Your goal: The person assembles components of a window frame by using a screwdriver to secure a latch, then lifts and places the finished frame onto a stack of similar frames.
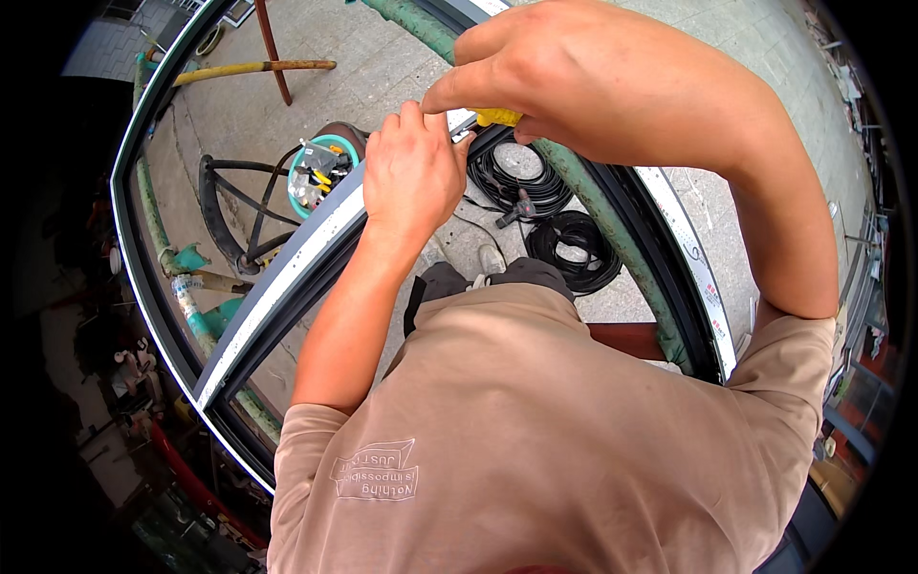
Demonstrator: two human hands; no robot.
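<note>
In front of me lies a large window frame, pale with white film strips and black inner edges; one of its bars crosses the middle. My left hand is closed over this bar near its far end, with the fingertips partly hidden. Just above and to the right, my right hand is closed around a yellow handle. Only a small part of that handle shows, so I cannot tell which tool it belongs to. The right fingers almost touch the left ones.
Green tubular supports carry the frame. Below it, coils of black cable and a power drill lie on the paved floor. A turquoise bucket of small parts stands beside a black tubular stand. A yellow pole is farther left.
</note>
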